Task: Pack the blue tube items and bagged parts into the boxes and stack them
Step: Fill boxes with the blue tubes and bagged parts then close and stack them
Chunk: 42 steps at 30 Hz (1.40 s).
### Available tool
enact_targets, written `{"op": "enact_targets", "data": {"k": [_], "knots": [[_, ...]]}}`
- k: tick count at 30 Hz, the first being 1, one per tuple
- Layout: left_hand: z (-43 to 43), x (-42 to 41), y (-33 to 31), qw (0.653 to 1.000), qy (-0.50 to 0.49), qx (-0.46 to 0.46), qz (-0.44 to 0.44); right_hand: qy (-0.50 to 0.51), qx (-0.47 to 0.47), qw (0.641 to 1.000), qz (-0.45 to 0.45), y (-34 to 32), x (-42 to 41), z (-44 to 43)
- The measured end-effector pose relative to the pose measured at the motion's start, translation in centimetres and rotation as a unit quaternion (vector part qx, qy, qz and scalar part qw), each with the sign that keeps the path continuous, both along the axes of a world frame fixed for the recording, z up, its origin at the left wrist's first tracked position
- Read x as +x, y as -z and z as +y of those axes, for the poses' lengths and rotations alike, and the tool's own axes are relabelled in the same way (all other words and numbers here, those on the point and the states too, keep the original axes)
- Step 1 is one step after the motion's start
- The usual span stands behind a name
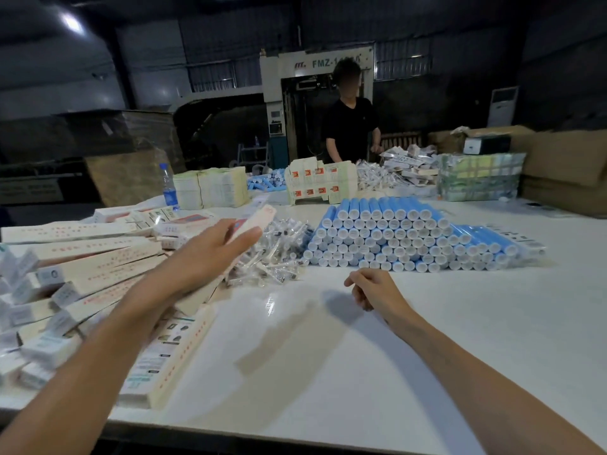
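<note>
Blue tubes (377,238): a stepped heap lying on their sides on the white table (328,372), right of centre, white caps facing the camera.
Bagged parts (279,254): a loose mound of clear bags just left of the tubes, touching the foot of the heap.
Held box (256,216): long, flat and pale with red print, raised at a tilt above the bagged parts, its far end pointing up and away.
Left hand (210,254): reaches forward over the left side of the table – fingers fairly straight and close together along the box, thumb beneath, pinching its near end.
Right hand (369,289): hovers just over bare table near the front of the tube heap – fingers loosely curled inward, nothing in them.
Box pile (92,257): many of the same long boxes lying across one another on the left of the table, white end flaps toward the camera.
Flat cartons (320,185): unfolded blanks with orange marks, standing on edge behind the tubes.
Paper stacks (213,188): squared pale bundles to the left of the flat cartons.
Water bottle (169,188): upright, blue label, beside the paper stacks.
Far end: a second person (349,126) in a black top stands behind the table, with more bags and small boxes heaped there.
Background: a pale machine (272,80) lettered FMZ, and brown cardboard cases (565,165) at the right.
</note>
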State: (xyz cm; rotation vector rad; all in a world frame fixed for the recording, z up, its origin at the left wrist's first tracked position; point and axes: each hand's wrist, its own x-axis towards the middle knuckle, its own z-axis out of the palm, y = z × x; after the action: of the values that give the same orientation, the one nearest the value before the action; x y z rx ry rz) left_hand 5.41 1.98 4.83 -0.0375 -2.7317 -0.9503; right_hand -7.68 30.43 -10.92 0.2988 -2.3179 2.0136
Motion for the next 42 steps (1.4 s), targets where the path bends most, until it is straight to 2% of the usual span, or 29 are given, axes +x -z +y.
{"op": "enact_targets", "data": {"k": [4,6,7,10,12,14,16,19,25,31,36,40,42], "knots": [[4.9,-4.6,3.0,0.988,0.071,0.133,-0.022,0.011,0.003,1.000,0.002,-0.2,0.2,0.2],[6.5,-7.7,5.1,0.967,0.069,0.247,-0.013,0.020,0.001,1.000,0.010,-0.7,0.6,0.2],[7.1,-9.0,6.1,0.942,0.067,0.329,-0.020,0.032,0.001,0.999,0.019,-1.1,0.8,0.3],[7.8,-12.4,8.4,0.840,0.090,0.535,-0.021,0.109,0.035,0.991,0.076,-3.6,1.0,1.3],[7.7,-13.6,9.6,0.783,0.102,0.613,-0.010,0.171,0.073,0.975,0.122,-6.2,0.0,3.1],[7.7,-14.1,11.1,0.753,0.097,0.651,-0.008,0.238,0.124,0.951,0.157,-9.3,-2.0,5.3],[8.1,-14.2,12.6,0.753,0.092,0.651,-0.026,0.293,0.193,0.922,0.165,-12.2,-4.7,7.7],[8.3,-14.0,13.6,0.759,0.110,0.640,-0.051,0.333,0.305,0.882,0.131,-14.9,-8.9,10.5],[8.7,-13.6,13.3,0.740,0.143,0.655,-0.055,0.252,0.480,0.840,0.012,-14.7,-13.5,11.7],[8.7,-13.7,13.5,0.744,0.159,0.646,-0.053,0.267,0.494,0.827,0.007,-13.7,-15.0,11.1],[8.1,-13.8,13.7,0.808,0.138,0.570,-0.050,0.283,0.504,0.816,0.018,-14.1,-15.1,10.5],[8.0,-14.0,13.8,0.815,0.139,0.560,-0.052,0.293,0.519,0.803,0.024,-13.8,-15.0,9.9],[7.9,-13.7,13.5,0.818,0.151,0.552,-0.052,0.310,0.496,0.811,0.018,-14.0,-14.9,10.2]]}}
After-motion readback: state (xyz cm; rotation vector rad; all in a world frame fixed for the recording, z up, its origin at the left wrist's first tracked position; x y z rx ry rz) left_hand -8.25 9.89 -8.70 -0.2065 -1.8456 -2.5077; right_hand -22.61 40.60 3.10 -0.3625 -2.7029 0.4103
